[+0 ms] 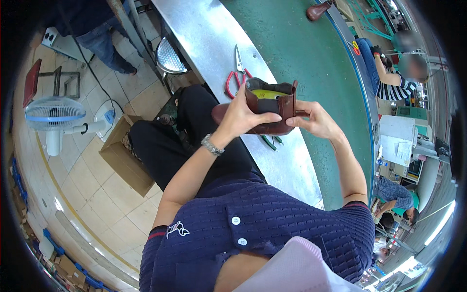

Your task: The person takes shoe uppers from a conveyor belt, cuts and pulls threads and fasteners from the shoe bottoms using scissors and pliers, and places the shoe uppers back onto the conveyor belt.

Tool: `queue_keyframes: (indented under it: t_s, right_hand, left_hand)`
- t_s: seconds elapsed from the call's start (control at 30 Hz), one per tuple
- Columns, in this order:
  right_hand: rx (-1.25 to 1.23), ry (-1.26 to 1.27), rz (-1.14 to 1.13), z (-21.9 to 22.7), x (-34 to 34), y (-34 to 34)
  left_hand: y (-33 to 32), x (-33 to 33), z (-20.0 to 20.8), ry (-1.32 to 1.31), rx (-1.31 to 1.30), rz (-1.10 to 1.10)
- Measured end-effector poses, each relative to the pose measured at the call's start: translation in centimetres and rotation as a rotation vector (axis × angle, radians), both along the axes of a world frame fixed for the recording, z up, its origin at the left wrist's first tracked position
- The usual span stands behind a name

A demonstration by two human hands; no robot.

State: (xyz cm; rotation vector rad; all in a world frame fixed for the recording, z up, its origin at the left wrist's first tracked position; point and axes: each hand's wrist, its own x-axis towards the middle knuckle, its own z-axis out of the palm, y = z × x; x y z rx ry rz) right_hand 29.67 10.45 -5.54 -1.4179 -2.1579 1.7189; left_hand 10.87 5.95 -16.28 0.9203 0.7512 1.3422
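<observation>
The person holds a brown leather shoe (270, 106) in both hands above the table's near edge, its toe pointing left and its high, open collar facing up. The leather is glossy, with a darker panel along the side, and a yellow-green piece (266, 93) bearing small dark marks fills the opening. The left hand (242, 118) is wrapped round the front of the shoe, thumb laid along its side, hiding part of the upper; the right hand (315, 120) grips the heel end, thumb and fingers close together. Red-handled scissors (238, 68) lie just beyond on the metal strip (209, 36), while the shoe partly covers a green-handled tool (268, 142). The green tabletop (292, 48) stretches past them, with another brown shoe-shaped item (318, 10) at its far side.
</observation>
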Motion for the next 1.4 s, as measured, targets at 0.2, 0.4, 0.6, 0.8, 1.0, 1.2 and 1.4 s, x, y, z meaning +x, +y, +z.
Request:
queue_keyframes:
  t_s: [0.2, 0.4, 0.6, 0.8, 1.0, 1.2, 1.4]
  right_hand:
    - [0.212, -0.149, 0.033, 0.3, -0.3, -0.4]
    - [0.257, -0.146, -0.104, 0.3, -0.8, -1.0]
    - [0.346, -0.200, -0.155, -0.4, -0.8, -2.0]
    - [0.407, -0.225, -0.215, -0.7, -1.5, -3.0]
    - [0.487, -0.182, -0.205, -0.5, -2.9, -3.5]
    - [0.658, 0.235, -0.056, -1.7, -6.9, -6.0]
    - [0.802, 0.365, -0.165, -5.3, -10.7, -6.4]
  left_hand:
    - [0.0, 0.5, -0.9, 0.337, 0.006, 0.176]
    - [0.9, 0.4, -1.5, 0.317, 0.021, 0.165]
    - [1.4, 0.4, -1.6, 0.325, 0.091, 0.172]
    - [1.6, -0.4, -2.0, 0.305, -0.004, 0.018]
    - [2.2, -2.3, -1.5, -0.053, -0.070, -0.185]
    - [2.4, -7.6, -2.7, -0.286, -0.084, -0.322]
    - [0.6, -9.1, 0.0, -0.277, -0.022, -0.045]
